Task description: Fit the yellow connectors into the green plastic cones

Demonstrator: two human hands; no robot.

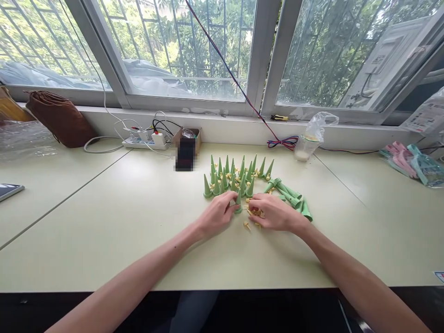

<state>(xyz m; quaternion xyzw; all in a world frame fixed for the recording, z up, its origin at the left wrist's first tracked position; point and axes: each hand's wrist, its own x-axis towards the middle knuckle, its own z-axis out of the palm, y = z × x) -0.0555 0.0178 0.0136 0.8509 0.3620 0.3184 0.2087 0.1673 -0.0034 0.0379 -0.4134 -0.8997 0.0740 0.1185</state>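
Observation:
My left hand (219,210) is closed around a green plastic cone (238,203) that stands upright on the table. Just to the right, my right hand (272,212) reaches into a small heap of yellow plastic pegs (256,212), fingers curled; whether a peg is pinched in them is hidden. One loose yellow peg (247,226) lies nearer the table's front. Beyond my hands several green cones (224,178) stand upright in a cluster, with small yellow pieces among them. More green cones (293,196) lie on their sides beyond my right wrist.
Along the back stand a power strip (145,142), a small cardboard box (194,135) with a dark pixelated object before it, and a plastic bag with a cup (305,145). A brown pouch (62,118) and a phone (10,190) are at left; pink and teal plastic items (412,162) at right.

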